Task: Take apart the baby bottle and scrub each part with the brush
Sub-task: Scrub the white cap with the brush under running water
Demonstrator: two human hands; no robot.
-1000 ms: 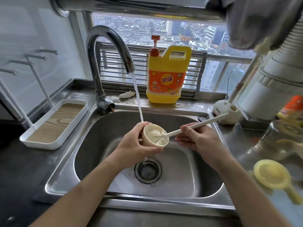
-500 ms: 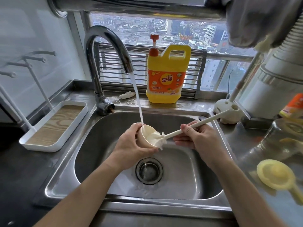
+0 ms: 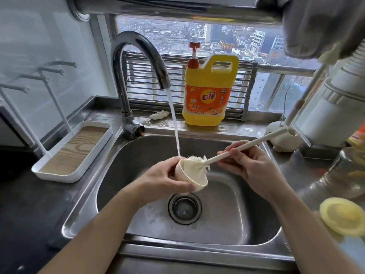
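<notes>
Location: domestic kitchen in a high-rise flat. Indicators: stainless-steel sink (image 3: 246, 237) with drain at centre; gooseneck tap (image 3: 138, 62) running at 11 o'clock; yellow detergent jug (image 3: 209, 91) at 12 o'clock on the sill; white drying rack (image 3: 75, 153) at 9 o'clock; window overlooking city rooftops.

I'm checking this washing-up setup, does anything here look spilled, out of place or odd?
Nothing is broken or knocked over. One small thing: a crumpled white scrap lies on the wet ledge behind the sink, between the tap and the yellow detergent jug. I cannot tell what it is.
</notes>
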